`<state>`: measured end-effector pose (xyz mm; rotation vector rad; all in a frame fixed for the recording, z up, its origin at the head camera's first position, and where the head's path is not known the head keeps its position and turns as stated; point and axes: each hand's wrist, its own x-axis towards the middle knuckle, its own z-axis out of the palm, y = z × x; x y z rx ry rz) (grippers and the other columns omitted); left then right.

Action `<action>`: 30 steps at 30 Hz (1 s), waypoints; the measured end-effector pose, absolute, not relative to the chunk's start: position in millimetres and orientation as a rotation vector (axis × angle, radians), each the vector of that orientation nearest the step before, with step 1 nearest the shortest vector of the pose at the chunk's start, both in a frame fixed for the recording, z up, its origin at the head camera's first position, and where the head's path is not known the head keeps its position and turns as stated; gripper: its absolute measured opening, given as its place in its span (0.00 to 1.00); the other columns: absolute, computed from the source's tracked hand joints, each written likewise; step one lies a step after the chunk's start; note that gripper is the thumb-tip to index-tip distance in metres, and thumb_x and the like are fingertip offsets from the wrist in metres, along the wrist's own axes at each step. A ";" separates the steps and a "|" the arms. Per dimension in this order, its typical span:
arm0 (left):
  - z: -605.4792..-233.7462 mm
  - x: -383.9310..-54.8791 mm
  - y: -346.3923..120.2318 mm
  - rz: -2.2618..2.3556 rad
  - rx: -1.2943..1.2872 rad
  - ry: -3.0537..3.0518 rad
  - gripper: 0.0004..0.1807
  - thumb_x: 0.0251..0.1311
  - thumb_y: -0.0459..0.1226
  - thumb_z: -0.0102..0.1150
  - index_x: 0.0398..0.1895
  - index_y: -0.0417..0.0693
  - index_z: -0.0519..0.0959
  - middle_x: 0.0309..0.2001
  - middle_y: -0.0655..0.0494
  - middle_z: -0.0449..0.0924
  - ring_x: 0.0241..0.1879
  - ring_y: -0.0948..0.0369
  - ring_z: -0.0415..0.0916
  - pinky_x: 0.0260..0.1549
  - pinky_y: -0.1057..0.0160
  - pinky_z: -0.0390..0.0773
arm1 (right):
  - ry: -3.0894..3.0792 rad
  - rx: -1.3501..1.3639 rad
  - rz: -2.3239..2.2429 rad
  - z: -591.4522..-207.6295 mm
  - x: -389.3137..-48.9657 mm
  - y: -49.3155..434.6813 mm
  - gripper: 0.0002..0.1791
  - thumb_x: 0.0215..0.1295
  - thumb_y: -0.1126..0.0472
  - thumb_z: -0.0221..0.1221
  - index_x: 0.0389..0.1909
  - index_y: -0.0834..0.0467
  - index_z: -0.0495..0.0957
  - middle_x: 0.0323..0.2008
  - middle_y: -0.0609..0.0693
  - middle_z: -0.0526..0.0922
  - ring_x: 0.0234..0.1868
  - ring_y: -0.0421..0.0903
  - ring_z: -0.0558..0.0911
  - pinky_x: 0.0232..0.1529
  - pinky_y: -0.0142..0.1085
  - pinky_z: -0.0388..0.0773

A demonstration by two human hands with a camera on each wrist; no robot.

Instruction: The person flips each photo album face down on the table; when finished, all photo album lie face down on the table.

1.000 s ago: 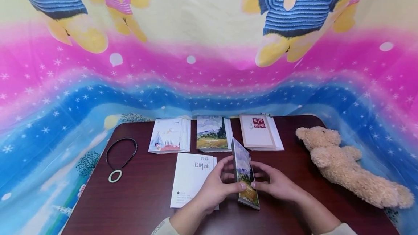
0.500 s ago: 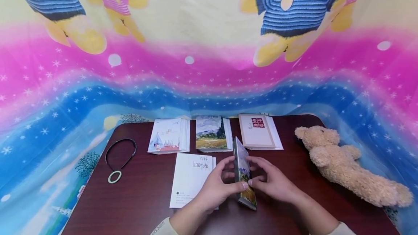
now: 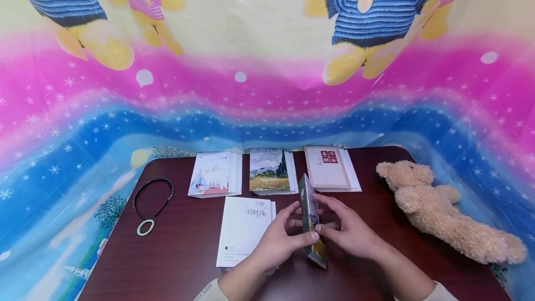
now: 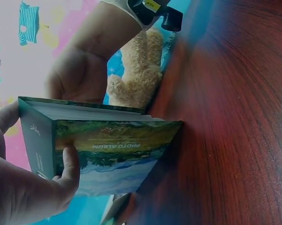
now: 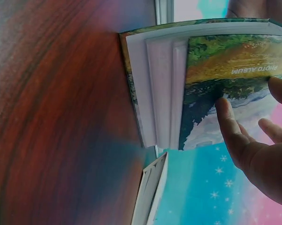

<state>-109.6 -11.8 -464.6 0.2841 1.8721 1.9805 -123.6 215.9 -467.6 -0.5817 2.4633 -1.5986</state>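
Both hands are clamped on one photo album (image 3: 309, 212): the left hand (image 3: 282, 238) has its thumb at the spine and its fingers against the 9 o'clock cover, while the right hand (image 3: 355, 232) holds it from the 3 o'clock side, thumb near the spine and fingers on the painted cover. The album stands on its page edge on the dark red table (image 3: 188, 254), spine up, covers slightly parted. Taking the album as the centre of the dial and 12 as away from the person, a white booklet stack (image 3: 238, 231) lies near at 9, partly behind the left hand. A tent-picture stack (image 3: 211, 173) lies at 10, a landscape-picture stack (image 3: 269, 171) at 11 and a red-stamp stack (image 3: 329, 173) just past 12. Well apart, a black band (image 3: 134, 199) and pale green ring (image 3: 140, 231) lie around 9, and a teddy bear (image 3: 439, 212) at 3.
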 end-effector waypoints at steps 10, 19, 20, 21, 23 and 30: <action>-469.0 -111.9 -12.4 1.996 0.318 1.833 0.44 0.59 0.44 0.76 0.78 0.54 0.66 0.69 0.54 0.67 0.58 0.55 0.79 0.51 0.59 0.81 | 2.395 -0.701 -1.659 -463.3 -124.1 218.3 0.49 0.67 0.73 0.64 0.83 0.45 0.54 0.68 0.59 0.70 0.61 0.59 0.78 0.49 0.40 0.85; -467.5 -112.5 -9.8 1.997 0.343 1.860 0.45 0.57 0.42 0.77 0.78 0.55 0.66 0.68 0.54 0.67 0.57 0.54 0.79 0.50 0.58 0.81 | 2.387 -0.719 -1.646 -465.4 -124.7 222.0 0.43 0.70 0.69 0.64 0.82 0.46 0.59 0.69 0.53 0.70 0.62 0.55 0.78 0.50 0.40 0.85; -467.7 -112.7 -9.2 1.999 0.345 1.858 0.45 0.57 0.42 0.77 0.78 0.55 0.66 0.68 0.54 0.67 0.57 0.54 0.78 0.50 0.58 0.81 | 2.392 -0.716 -1.638 -465.0 -124.8 222.4 0.42 0.70 0.69 0.64 0.81 0.46 0.60 0.69 0.52 0.69 0.62 0.56 0.78 0.50 0.39 0.85; -467.6 -112.9 -8.6 2.001 0.344 1.857 0.45 0.57 0.42 0.77 0.78 0.55 0.66 0.69 0.54 0.67 0.57 0.54 0.78 0.50 0.59 0.81 | 2.395 -0.715 -1.633 -464.6 -124.9 222.7 0.42 0.70 0.69 0.64 0.81 0.46 0.60 0.69 0.52 0.69 0.62 0.57 0.77 0.51 0.39 0.85; -467.1 -113.0 -7.5 2.008 0.345 1.853 0.45 0.57 0.41 0.77 0.78 0.55 0.66 0.69 0.54 0.67 0.57 0.54 0.78 0.50 0.59 0.81 | 2.406 -0.715 -1.622 -464.4 -125.2 223.6 0.42 0.70 0.69 0.64 0.81 0.45 0.61 0.70 0.51 0.69 0.63 0.58 0.77 0.51 0.39 0.84; -465.7 -112.5 -4.2 2.014 0.349 1.853 0.45 0.55 0.38 0.77 0.77 0.56 0.67 0.68 0.54 0.67 0.57 0.53 0.77 0.48 0.60 0.81 | 2.355 -0.680 -1.682 -462.8 -123.6 229.5 0.40 0.71 0.68 0.64 0.80 0.47 0.61 0.72 0.54 0.70 0.64 0.55 0.77 0.51 0.41 0.85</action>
